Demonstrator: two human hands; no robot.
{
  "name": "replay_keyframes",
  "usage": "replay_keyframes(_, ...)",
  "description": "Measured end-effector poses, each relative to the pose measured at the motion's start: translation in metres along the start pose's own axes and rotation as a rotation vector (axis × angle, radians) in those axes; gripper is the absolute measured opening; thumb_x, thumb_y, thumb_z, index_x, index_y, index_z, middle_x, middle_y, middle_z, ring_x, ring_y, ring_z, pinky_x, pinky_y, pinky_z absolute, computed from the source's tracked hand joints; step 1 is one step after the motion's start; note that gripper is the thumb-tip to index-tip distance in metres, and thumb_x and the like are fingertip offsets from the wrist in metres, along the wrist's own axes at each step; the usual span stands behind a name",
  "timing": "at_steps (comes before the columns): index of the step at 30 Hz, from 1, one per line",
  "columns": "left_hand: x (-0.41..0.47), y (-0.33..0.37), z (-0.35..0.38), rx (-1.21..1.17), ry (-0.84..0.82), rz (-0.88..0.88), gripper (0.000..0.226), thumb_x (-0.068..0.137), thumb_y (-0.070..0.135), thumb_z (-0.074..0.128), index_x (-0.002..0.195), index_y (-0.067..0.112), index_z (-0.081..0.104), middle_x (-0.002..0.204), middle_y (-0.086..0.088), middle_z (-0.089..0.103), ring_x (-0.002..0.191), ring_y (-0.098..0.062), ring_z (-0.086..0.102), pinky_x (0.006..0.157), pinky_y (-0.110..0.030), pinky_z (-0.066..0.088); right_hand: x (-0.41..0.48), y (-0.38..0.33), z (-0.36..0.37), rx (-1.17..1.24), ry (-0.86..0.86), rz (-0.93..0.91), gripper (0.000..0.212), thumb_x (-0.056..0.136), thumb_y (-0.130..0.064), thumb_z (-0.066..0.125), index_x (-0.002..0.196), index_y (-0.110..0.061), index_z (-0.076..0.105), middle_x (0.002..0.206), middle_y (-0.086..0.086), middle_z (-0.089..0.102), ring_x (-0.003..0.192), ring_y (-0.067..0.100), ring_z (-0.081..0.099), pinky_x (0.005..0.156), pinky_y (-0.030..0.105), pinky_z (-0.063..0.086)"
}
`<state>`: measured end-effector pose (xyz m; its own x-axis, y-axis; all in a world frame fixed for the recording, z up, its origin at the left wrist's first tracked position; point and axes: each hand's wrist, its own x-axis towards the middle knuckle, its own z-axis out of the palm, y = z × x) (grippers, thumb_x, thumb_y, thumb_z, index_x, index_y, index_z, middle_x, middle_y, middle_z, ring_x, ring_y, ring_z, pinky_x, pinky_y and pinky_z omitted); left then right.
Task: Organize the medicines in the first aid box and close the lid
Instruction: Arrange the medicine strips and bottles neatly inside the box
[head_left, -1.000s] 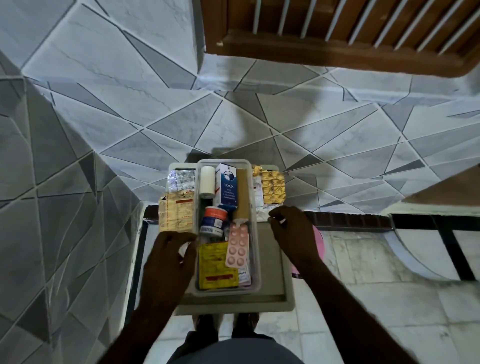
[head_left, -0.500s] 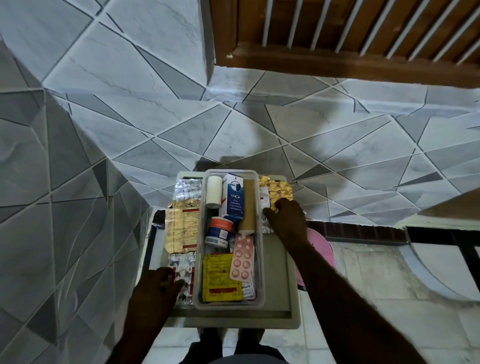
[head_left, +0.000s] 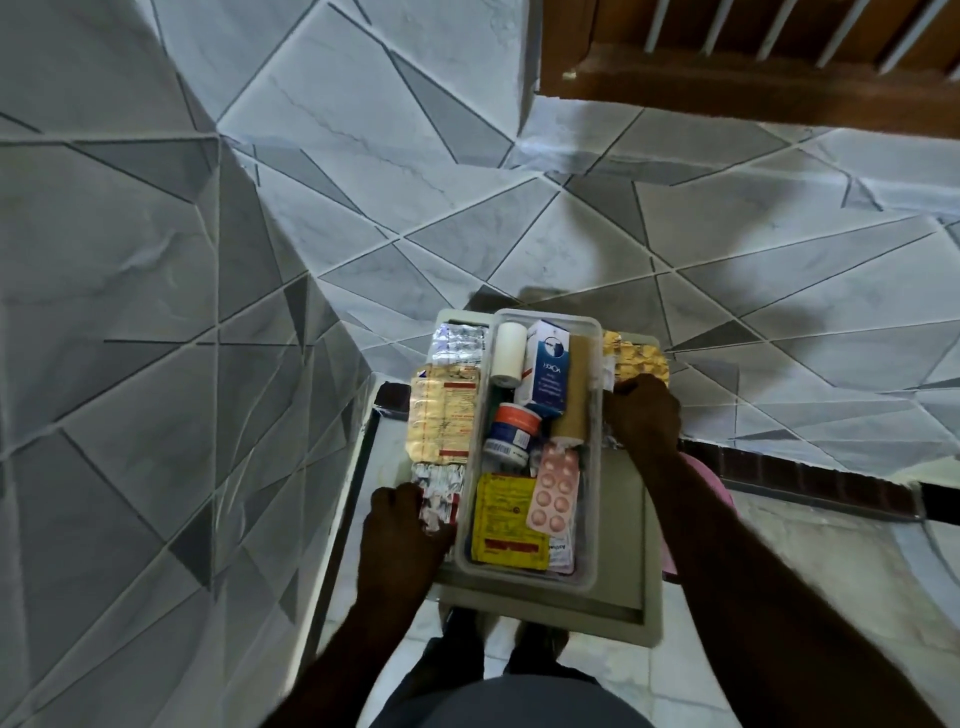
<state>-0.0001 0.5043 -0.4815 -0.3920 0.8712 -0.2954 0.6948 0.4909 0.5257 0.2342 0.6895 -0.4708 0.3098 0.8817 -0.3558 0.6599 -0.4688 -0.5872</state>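
The clear first aid box (head_left: 592, 519) sits open on a beige stool (head_left: 631, 525). Inside lie a white tape roll (head_left: 506, 353), a blue-white carton (head_left: 548, 369), a small jar (head_left: 511, 428), a brown roll (head_left: 574, 400), a pink blister pack (head_left: 555, 491) and a yellow strip (head_left: 506, 522). Left of the box lie silver strips (head_left: 457, 345), a gold strip (head_left: 443, 413) and a silver-red strip (head_left: 439, 491). My left hand (head_left: 402, 535) rests on that strip, fingers curled. Over foil strips (head_left: 636, 358) right of the box, my right hand (head_left: 644, 415) lies knuckles up; its grasp is hidden.
The stool stands in a corner of grey patterned tile walls. A wooden window frame (head_left: 753, 67) is above right. A pink object (head_left: 701, 499) shows under my right forearm. The floor has pale tiles; my feet are below the stool.
My left hand slid down the box's left side to the silver-red strip. My right hand moved up to the foil strips at the right. The camera tilted slightly.
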Motion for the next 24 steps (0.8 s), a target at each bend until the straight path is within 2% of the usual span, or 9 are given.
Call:
replay_keyframes(2, -0.001, 0.002, 0.002, 0.029, 0.040, -0.048, 0.059, 0.066, 0.032, 0.082, 0.115, 0.011, 0.058, 0.111, -0.015, 0.052, 0.094, -0.034, 0.058, 0.077, -0.041, 0.051, 0.000, -0.002, -0.001, 0.075, -0.029, 0.042, 0.025, 0.077, -0.036, 0.072, 0.073, -0.012, 0.066, 0.081, 0.011, 0.071, 0.070, 0.029, 0.069, 0.067, 0.037, 0.059)
replay_keyframes(3, -0.001, 0.003, 0.002, 0.059, 0.061, -0.076, 0.064, 0.065, 0.036, 0.081, 0.119, 0.012, 0.056, 0.114, -0.016, 0.051, 0.099, -0.035, 0.056, 0.079, -0.044, 0.050, -0.001, -0.004, -0.003, 0.123, -0.046, 0.068, 0.022, 0.078, -0.029, 0.072, 0.068, -0.012, 0.063, 0.078, 0.011, 0.070, 0.062, 0.024, 0.067, 0.056, 0.029, 0.057)
replay_keyframes(5, -0.002, 0.005, 0.002, 0.113, 0.068, -0.118, 0.072, 0.065, 0.043, 0.080, 0.125, 0.015, 0.051, 0.121, -0.014, 0.049, 0.106, -0.034, 0.051, 0.082, -0.045, 0.049, -0.004, -0.004, -0.008, 0.218, -0.077, 0.113, 0.017, 0.079, -0.016, 0.075, 0.070, -0.007, 0.064, 0.075, 0.012, 0.066, 0.043, 0.013, 0.061, 0.035, 0.014, 0.042)
replay_keyframes(6, -0.001, 0.004, 0.001, 0.119, 0.061, -0.123, 0.074, 0.065, 0.045, 0.079, 0.126, 0.016, 0.050, 0.122, -0.013, 0.048, 0.108, -0.033, 0.050, 0.083, -0.044, 0.049, -0.007, -0.004, -0.011, 0.276, -0.090, 0.128, 0.014, 0.078, -0.013, 0.076, 0.075, -0.002, 0.067, 0.075, 0.013, 0.067, 0.039, 0.011, 0.060, 0.031, 0.012, 0.038)
replay_keyframes(8, 0.001, -0.001, 0.001, 0.113, 0.041, -0.112, 0.074, 0.065, 0.046, 0.079, 0.127, 0.017, 0.049, 0.123, -0.012, 0.047, 0.108, -0.031, 0.049, 0.083, -0.043, 0.049, -0.013, -0.003, -0.017, 0.399, -0.096, 0.145, 0.016, 0.078, -0.010, 0.076, 0.081, 0.003, 0.069, 0.074, 0.015, 0.068, 0.044, 0.014, 0.063, 0.033, 0.014, 0.042)
replay_keyframes(11, 0.005, -0.007, -0.001, 0.089, 0.025, -0.080, 0.074, 0.066, 0.046, 0.080, 0.127, 0.017, 0.049, 0.123, -0.012, 0.048, 0.108, -0.031, 0.049, 0.085, -0.043, 0.049, -0.018, 0.002, -0.025, 0.449, -0.077, 0.133, 0.014, 0.080, -0.015, 0.076, 0.077, -0.003, 0.067, 0.067, 0.011, 0.065, 0.049, 0.016, 0.060, 0.041, 0.022, 0.046)
replay_keyframes(16, 0.026, -0.009, -0.011, -0.009, 0.042, -0.081, 0.069, 0.072, 0.061, 0.068, 0.123, 0.017, 0.054, 0.120, -0.013, 0.054, 0.102, -0.029, 0.059, 0.084, -0.037, 0.051, -0.021, 0.013, -0.036, 0.541, -0.084, 0.162, 0.011, 0.079, -0.015, 0.077, 0.084, -0.008, 0.070, 0.077, 0.012, 0.070, 0.060, 0.021, 0.064, 0.051, 0.027, 0.048)
replay_keyframes(21, 0.063, 0.012, -0.027, -0.210, 0.073, -0.111, 0.053, 0.085, 0.047, 0.063, 0.124, 0.012, 0.056, 0.117, -0.012, 0.059, 0.104, -0.024, 0.058, 0.079, -0.029, 0.042, -0.034, 0.013, -0.047, 0.582, -0.094, 0.171, 0.016, 0.081, -0.016, 0.074, 0.093, -0.007, 0.068, 0.080, 0.009, 0.070, 0.066, 0.020, 0.062, 0.059, 0.029, 0.049)
replay_keyframes(24, 0.080, 0.020, -0.029, -0.282, 0.069, -0.081, 0.037, 0.088, 0.039, 0.063, 0.114, 0.014, 0.061, 0.102, -0.004, 0.067, 0.089, -0.016, 0.063, 0.074, -0.029, 0.047, -0.042, 0.010, -0.052, 0.592, -0.090, 0.161, 0.017, 0.083, -0.015, 0.072, 0.095, -0.004, 0.067, 0.084, 0.012, 0.070, 0.067, 0.020, 0.061, 0.061, 0.030, 0.049)
